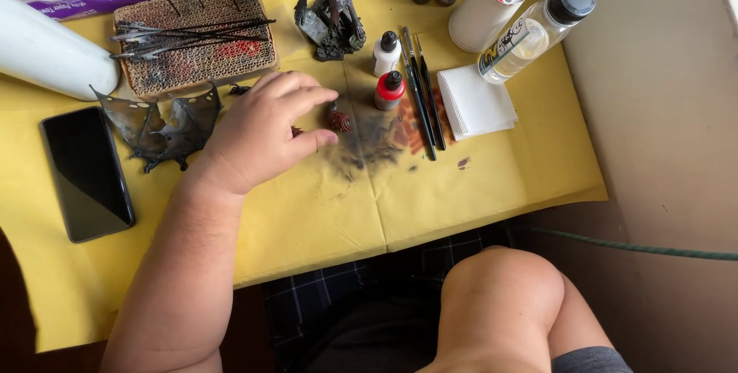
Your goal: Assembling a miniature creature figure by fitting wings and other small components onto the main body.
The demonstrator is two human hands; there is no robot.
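My left hand [257,131] hovers over the yellow table cover [307,219], fingers apart, thumb and fingertips pointing at a small dark red miniature part [340,121] lying on a sooty paint stain. It holds nothing that I can see. Just left of the hand lie grey bat-like wings [161,128]. A red-capped paint dropper bottle [389,90] and a white one [386,53] stand right of the small part. A dark red figure on a rocky base [330,11] stands behind. My right hand is out of view.
Several thin brushes [421,92] lie beside a folded white tissue [475,101]. A cardboard block with skewers [196,38] sits at the back left, a black phone [86,173] at the left, a clear bottle [534,31] and a white cylinder [46,50] at the back. My knee [500,296] is below the table edge.
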